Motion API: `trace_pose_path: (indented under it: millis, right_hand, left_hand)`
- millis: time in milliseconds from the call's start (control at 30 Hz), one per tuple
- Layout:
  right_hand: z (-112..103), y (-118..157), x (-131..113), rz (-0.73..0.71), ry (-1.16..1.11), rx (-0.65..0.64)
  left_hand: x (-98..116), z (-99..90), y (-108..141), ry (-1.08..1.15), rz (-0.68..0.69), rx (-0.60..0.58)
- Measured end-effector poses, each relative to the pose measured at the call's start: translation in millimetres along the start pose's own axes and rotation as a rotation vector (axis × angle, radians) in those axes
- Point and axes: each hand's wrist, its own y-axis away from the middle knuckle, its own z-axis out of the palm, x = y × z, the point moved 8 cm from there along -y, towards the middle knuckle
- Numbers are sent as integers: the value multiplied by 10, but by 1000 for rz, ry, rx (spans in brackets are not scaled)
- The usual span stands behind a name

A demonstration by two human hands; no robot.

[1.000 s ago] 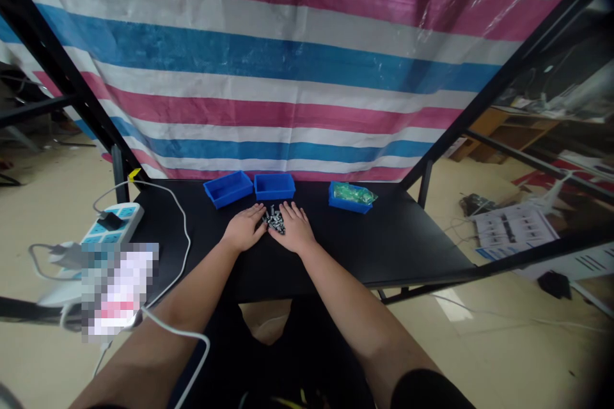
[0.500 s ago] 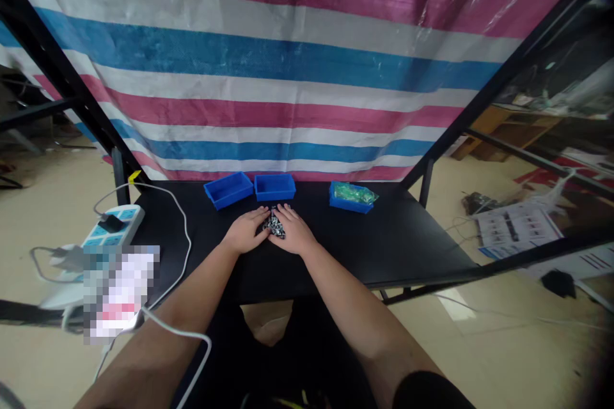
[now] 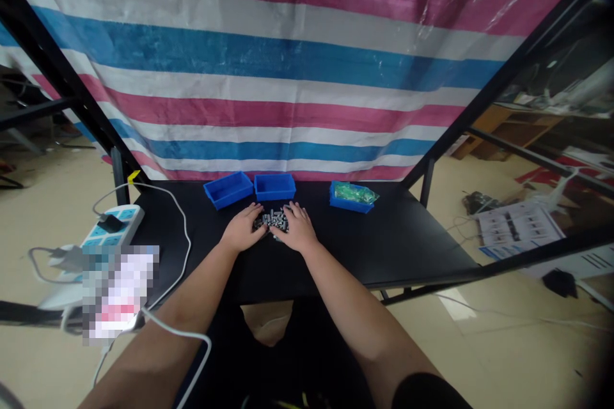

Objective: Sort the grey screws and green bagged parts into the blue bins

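Observation:
A pile of small grey metallic pieces point(image 3: 273, 220) lies on the black table point(image 3: 364, 243) in front of me; the pieces are too small to name. Cupped around the pile's left side is my left hand point(image 3: 242, 229), palm down with thumb and fingers apart. My right hand point(image 3: 298, 230) curves around the right side in the same way, its thumb at the near edge of the pieces. Both hands touch the outer pieces and neither grips anything. Just beyond them stand two blue trays, the left one point(image 3: 228, 190) turned at an angle and the other point(image 3: 275, 187) straight.
A third blue tray point(image 3: 351, 206) at the right holds green plastic packets point(image 3: 355, 192). On the left are a white power strip point(image 3: 115, 227), a blurred-out device point(image 3: 125, 294) and loose white cables. A striped sheet point(image 3: 288, 64) hangs behind the table between black frame posts.
My hands have moved a little apart, the left one leftward and the right one rightward. More of the pile shows between them, spread wider than before.

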Motion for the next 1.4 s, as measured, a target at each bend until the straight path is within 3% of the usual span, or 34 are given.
trace_pose_path:
  millis: [267, 433, 600, 767, 933, 1400]
  right_hand:
    - [-38, -27, 74, -30, -153, 84]
    - [-63, -32, 34, -79, -146, 124]
    - [-62, -10, -25, -96, -101, 58]
    - [7, 0, -75, -122, -55, -79]
    - [28, 13, -114, -152, -42, -123]
    - [40, -116, -221, -220, -68, -97]
  left_hand:
    - [11, -89, 12, 105, 18, 36]
    - [-13, -18, -5, 26, -1, 20]
    - [36, 35, -11, -102, 2, -53]
    - [114, 51, 9, -47, 68, -175]
    - [155, 71, 16, -17, 132, -244]
    - [169, 93, 0, -20, 134, -202]
